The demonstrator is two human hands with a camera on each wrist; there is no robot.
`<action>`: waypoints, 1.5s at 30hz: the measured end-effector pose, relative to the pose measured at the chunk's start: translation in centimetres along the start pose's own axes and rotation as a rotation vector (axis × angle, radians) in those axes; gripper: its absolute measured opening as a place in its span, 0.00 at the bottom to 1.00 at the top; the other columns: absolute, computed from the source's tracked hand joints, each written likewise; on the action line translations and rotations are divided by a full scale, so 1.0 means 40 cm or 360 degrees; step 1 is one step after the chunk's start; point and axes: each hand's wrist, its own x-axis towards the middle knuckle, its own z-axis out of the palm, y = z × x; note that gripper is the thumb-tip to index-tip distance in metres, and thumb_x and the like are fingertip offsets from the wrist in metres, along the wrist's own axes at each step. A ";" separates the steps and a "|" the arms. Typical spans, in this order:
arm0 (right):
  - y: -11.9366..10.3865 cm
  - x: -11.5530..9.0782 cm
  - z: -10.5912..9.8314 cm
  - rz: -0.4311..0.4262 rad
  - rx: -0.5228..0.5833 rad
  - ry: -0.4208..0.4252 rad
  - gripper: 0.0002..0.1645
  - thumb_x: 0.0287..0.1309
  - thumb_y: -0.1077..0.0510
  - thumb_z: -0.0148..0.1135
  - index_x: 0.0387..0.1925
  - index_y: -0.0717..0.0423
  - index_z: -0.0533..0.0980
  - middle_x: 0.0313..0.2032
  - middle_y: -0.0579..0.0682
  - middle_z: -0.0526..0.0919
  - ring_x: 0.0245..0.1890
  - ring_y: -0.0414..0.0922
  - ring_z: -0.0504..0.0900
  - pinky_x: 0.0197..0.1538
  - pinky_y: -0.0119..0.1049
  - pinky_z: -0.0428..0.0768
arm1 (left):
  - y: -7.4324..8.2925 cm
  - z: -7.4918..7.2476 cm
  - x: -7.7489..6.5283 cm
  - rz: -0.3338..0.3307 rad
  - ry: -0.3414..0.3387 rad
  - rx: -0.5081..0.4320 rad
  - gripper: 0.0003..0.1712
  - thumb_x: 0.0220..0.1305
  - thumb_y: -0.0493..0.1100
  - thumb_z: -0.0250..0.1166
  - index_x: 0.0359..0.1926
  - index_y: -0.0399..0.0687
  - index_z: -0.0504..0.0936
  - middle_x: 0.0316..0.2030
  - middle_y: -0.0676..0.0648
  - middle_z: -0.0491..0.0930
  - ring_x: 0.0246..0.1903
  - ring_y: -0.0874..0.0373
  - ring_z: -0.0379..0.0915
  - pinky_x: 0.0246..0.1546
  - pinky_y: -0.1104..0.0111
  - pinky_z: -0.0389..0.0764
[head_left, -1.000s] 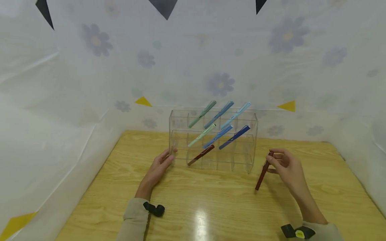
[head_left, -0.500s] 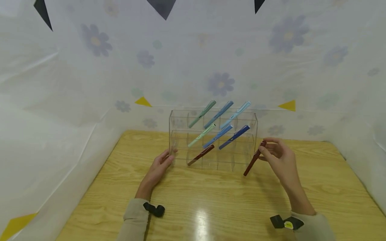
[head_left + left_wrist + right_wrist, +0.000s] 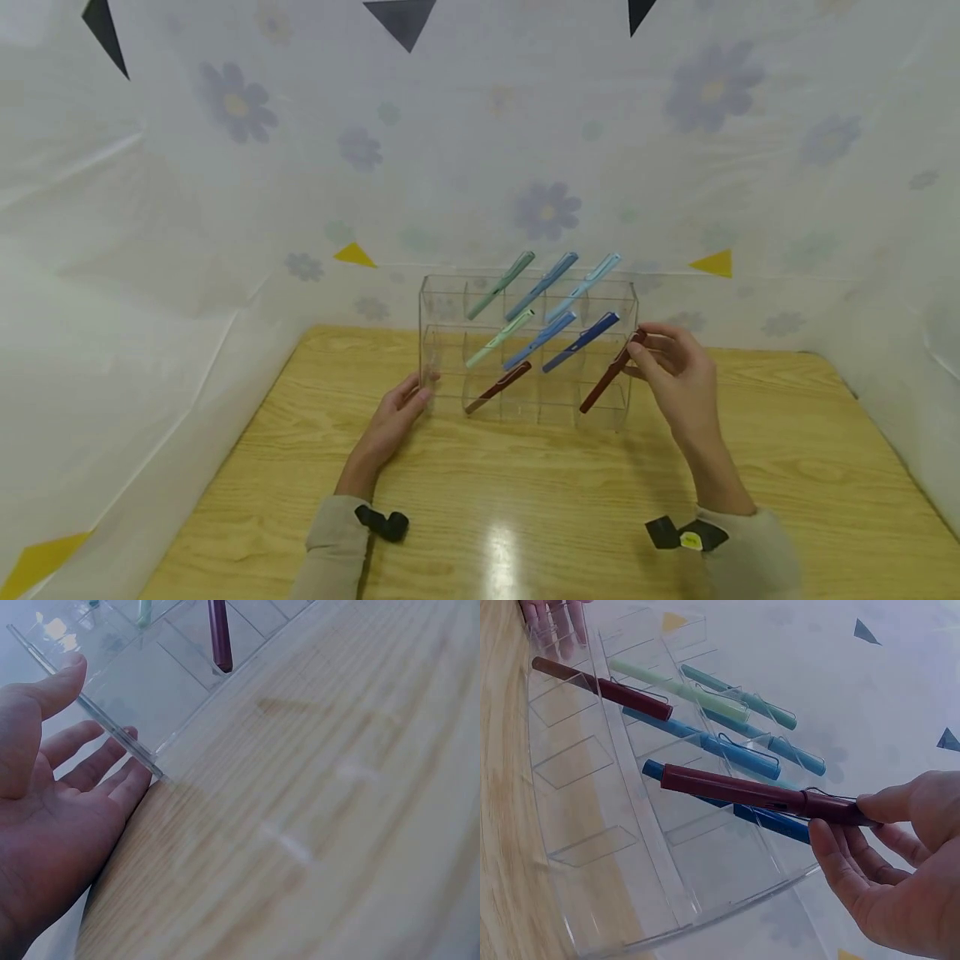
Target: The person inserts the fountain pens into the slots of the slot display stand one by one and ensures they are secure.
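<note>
My right hand (image 3: 678,379) pinches a dark red pen (image 3: 731,787) by its clip end, between thumb and fingers. The pen slants down to the left, its lower end overlapping the bottom right of a clear tiered pen rack (image 3: 450,399) in the head view. At the rack's left side, my left hand (image 3: 393,414) rests with thumb and fingertips against the panel edge, fingers loosely extended. Another dark red pen (image 3: 498,388) leans in the rack's bottom tier. Above it, light green (image 3: 500,338), mid blue (image 3: 540,341) and dark blue (image 3: 581,342) pens fill part of the middle tier.
The top tier bears a grey-green pen (image 3: 502,285), a steel blue pen (image 3: 543,286) and a pale blue pen (image 3: 585,287). Wood-grain tabletop (image 3: 450,500) spreads in front. A flowered white sheet (image 3: 465,158) hangs behind the rack.
My right hand has moved left and away from me with the dark red pen, from beside the rack to its lower right compartment. My left hand has stayed put.
</note>
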 end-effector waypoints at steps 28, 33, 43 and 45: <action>0.072 -0.004 0.135 -0.0043 0.0245 0.0158 0.17 0.60 0.75 0.69 0.50 0.74 0.77 0.40 0.62 0.85 0.34 0.49 0.89 0.41 0.41 0.86 | 0.001 0.012 0.006 -0.0001 0.0002 -0.0028 0.30 0.82 0.48 0.53 0.77 0.42 0.64 0.74 0.41 0.66 0.76 0.48 0.54 0.64 0.70 0.66; 0.098 -0.012 0.155 -0.0078 0.0178 0.0119 0.16 0.60 0.73 0.69 0.49 0.74 0.78 0.41 0.69 0.84 0.34 0.47 0.89 0.40 0.39 0.86 | 0.002 0.010 0.008 -0.0008 0.0001 -0.0036 0.32 0.82 0.49 0.54 0.77 0.40 0.62 0.74 0.41 0.65 0.76 0.49 0.53 0.65 0.70 0.65; 0.129 -0.027 0.187 -0.0139 0.0092 0.0114 0.16 0.59 0.75 0.69 0.49 0.74 0.79 0.42 0.71 0.83 0.34 0.44 0.89 0.39 0.34 0.85 | -0.001 0.003 0.004 -0.0042 0.0016 -0.0023 0.31 0.81 0.50 0.54 0.77 0.44 0.64 0.74 0.45 0.66 0.75 0.51 0.55 0.67 0.62 0.65; 0.132 -0.031 0.194 -0.0133 0.0073 0.0095 0.16 0.59 0.76 0.68 0.48 0.76 0.78 0.41 0.72 0.83 0.34 0.45 0.89 0.38 0.34 0.85 | 0.000 0.001 0.002 -0.0046 0.0021 -0.0009 0.30 0.81 0.51 0.54 0.77 0.45 0.65 0.74 0.45 0.66 0.74 0.51 0.56 0.67 0.58 0.65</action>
